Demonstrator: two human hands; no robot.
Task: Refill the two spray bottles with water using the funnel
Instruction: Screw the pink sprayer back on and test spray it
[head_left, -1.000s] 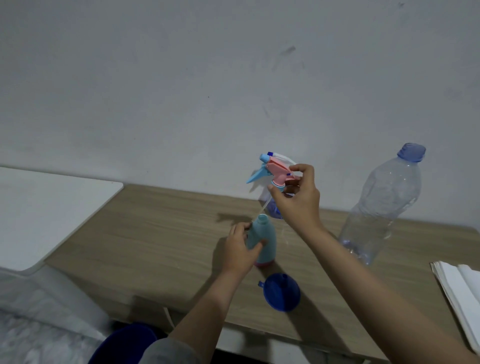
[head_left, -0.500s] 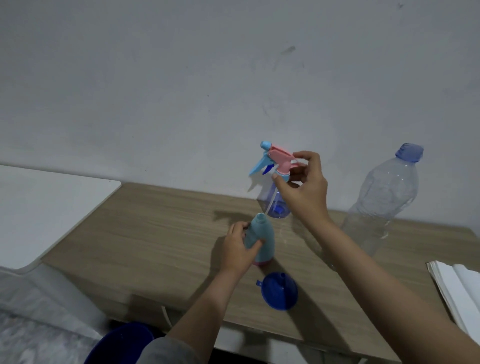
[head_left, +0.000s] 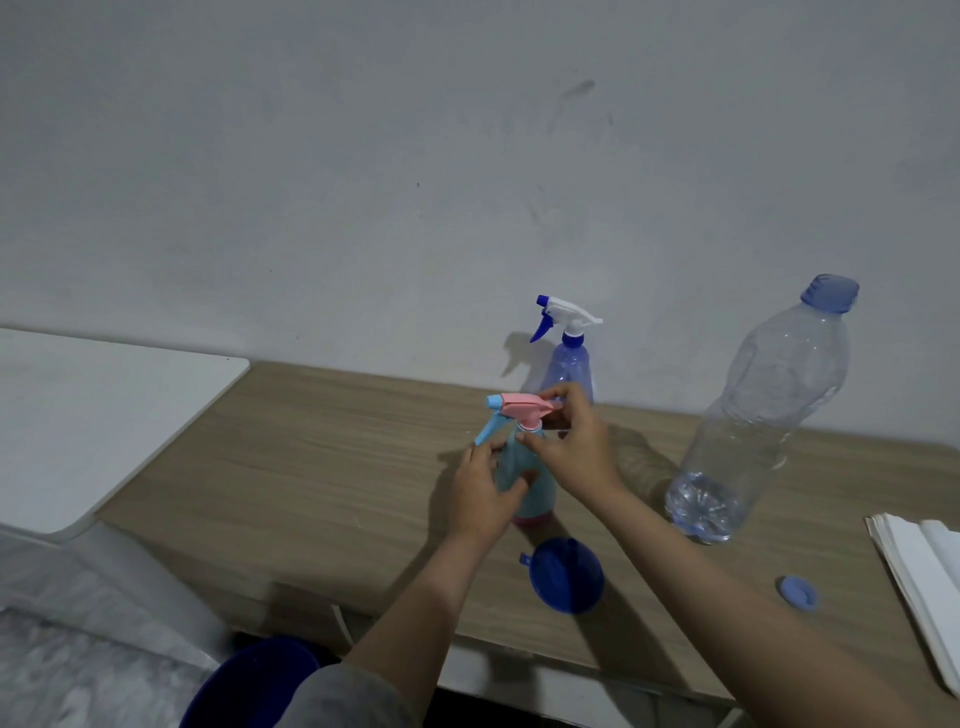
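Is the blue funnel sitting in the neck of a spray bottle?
No, the blue funnel lies on the wooden table, in front of the light blue bottle.

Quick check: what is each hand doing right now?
Left hand: closed around the light blue spray bottle, steadying its body.
Right hand: closed on the pink spray head at the bottle's neck.
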